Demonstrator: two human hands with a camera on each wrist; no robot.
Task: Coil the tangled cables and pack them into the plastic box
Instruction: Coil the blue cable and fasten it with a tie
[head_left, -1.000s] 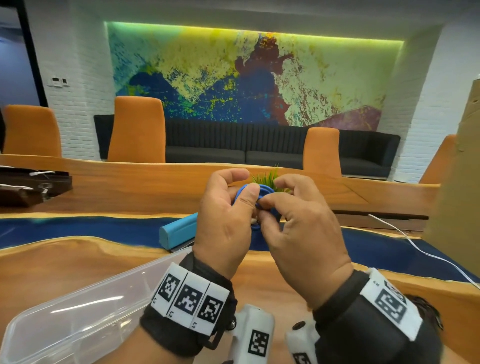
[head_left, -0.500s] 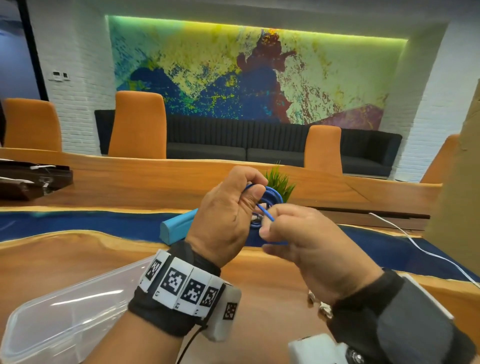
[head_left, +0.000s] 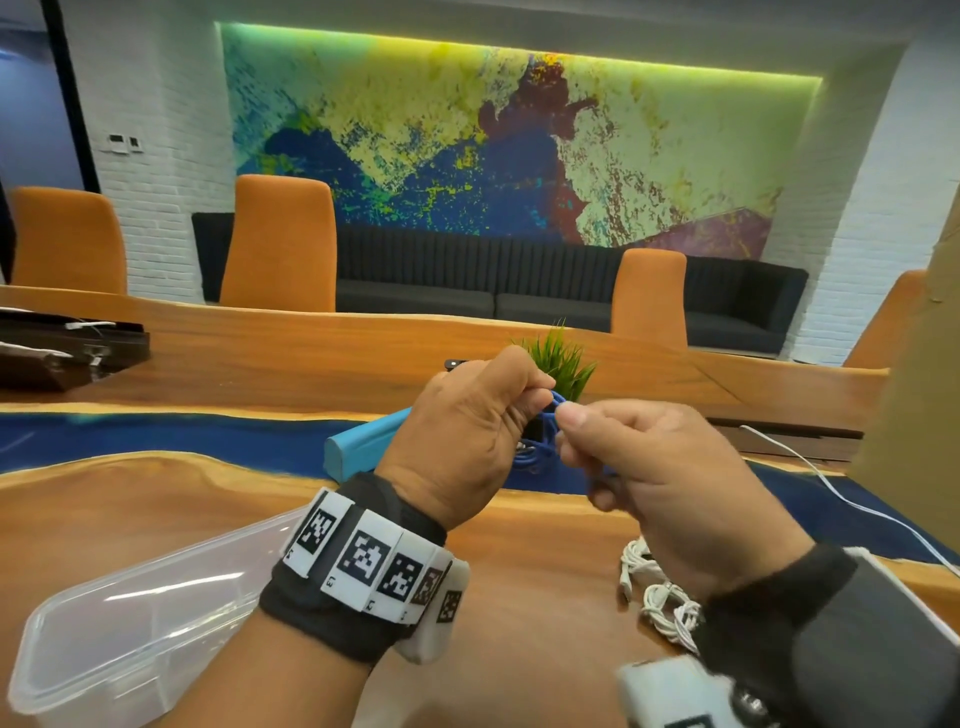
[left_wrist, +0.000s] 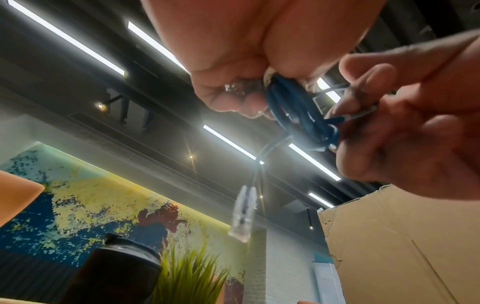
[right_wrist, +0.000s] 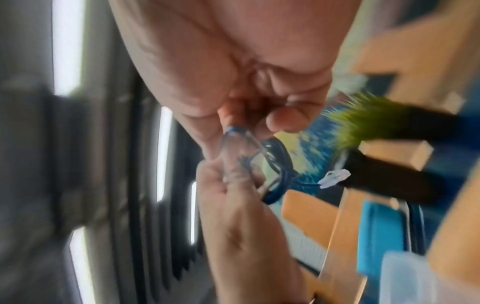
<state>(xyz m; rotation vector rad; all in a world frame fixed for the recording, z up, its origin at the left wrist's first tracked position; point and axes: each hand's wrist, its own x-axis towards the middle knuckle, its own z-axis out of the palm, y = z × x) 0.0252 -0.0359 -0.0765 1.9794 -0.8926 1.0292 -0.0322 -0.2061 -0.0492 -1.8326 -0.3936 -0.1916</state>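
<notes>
1. The blue cable (left_wrist: 298, 109) is held in the air over the table (head_left: 156, 499), its coil pinched in the left hand (head_left: 462, 441), a strand nipped by the right hand (head_left: 670, 483)
2. It is judged light, limp and springy; the coil is best gripped across all its loops
3. A clear plug (left_wrist: 242, 214) dangles
4. The box (head_left: 104, 649) lies near, low on the left

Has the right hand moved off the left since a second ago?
Yes. The right hand has drawn rightward from the left hand, away from the teal case.

Colourful mural (head_left: 467, 156), orange chairs (head_left: 278, 244), dark sofa (head_left: 519, 291)
</notes>
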